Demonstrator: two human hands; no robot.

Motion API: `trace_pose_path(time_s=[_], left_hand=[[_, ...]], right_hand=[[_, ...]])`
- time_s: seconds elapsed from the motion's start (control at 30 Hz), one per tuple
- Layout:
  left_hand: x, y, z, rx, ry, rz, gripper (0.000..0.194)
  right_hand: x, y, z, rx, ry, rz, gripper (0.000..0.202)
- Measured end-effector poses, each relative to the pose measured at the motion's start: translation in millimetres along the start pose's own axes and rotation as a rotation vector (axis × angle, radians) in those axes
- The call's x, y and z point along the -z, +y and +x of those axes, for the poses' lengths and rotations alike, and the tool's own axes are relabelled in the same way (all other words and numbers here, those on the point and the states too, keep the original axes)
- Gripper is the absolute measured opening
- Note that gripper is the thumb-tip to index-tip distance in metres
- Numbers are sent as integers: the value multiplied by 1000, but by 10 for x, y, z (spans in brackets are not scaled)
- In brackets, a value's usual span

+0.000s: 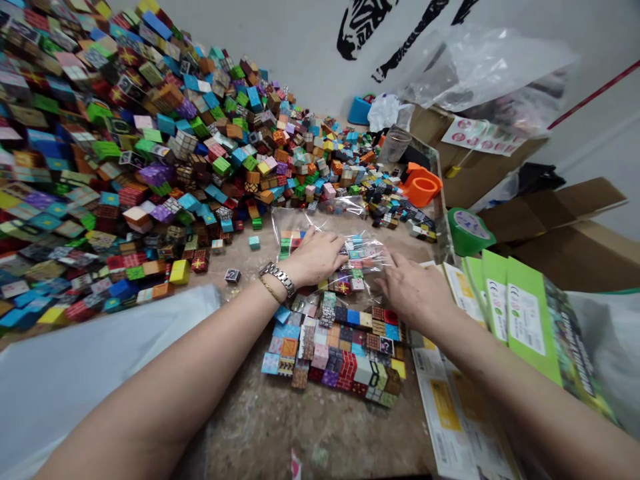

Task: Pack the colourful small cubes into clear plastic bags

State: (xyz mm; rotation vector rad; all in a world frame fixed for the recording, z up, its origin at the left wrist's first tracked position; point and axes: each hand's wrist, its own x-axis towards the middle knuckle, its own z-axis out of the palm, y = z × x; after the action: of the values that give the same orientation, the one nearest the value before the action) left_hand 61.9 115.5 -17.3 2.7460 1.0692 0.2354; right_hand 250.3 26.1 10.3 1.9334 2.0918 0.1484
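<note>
While two hands [320, 255] [413, 288] touch one bag [369, 251], cubes [221, 165] number hundreds.

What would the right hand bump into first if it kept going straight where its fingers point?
The right hand would meet the clear plastic bag first. They look so close that they may already touch, but the depth is hard to judge.
</note>
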Motion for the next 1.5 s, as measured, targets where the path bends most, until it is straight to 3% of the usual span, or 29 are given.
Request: trace_pose_path(time_s=[0.2, 0.53, 0.8, 0.93, 1.07, 1.2, 1.27, 1.5], left_hand=[[1, 0, -10, -2, 0, -27, 35], [6, 0, 12, 4, -25, -33, 35], [-10, -1, 16, -7, -26, -11, 36], [-18, 2, 11, -3, -18, -21, 35], [-25, 3, 12, -8, -15, -22, 37], [-31, 1, 9, -11, 0, -25, 38], [-33, -2, 6, -6, 11, -37, 39], [-42, -7, 9, -7, 8, -35, 43]], right_hand=[[-35, -3, -14, 18, 27, 45, 59], [47, 12, -89, 68, -13, 5, 46], [-78, 49, -5, 64, -79, 17, 37], [38, 128, -83, 148, 6, 65, 31], [174, 225, -137, 172, 233, 199, 31], [162, 250, -63, 157, 400, 343, 34], [129, 233, 6, 146, 368, 350, 38], [47, 221, 263, -112, 7, 336, 43]])
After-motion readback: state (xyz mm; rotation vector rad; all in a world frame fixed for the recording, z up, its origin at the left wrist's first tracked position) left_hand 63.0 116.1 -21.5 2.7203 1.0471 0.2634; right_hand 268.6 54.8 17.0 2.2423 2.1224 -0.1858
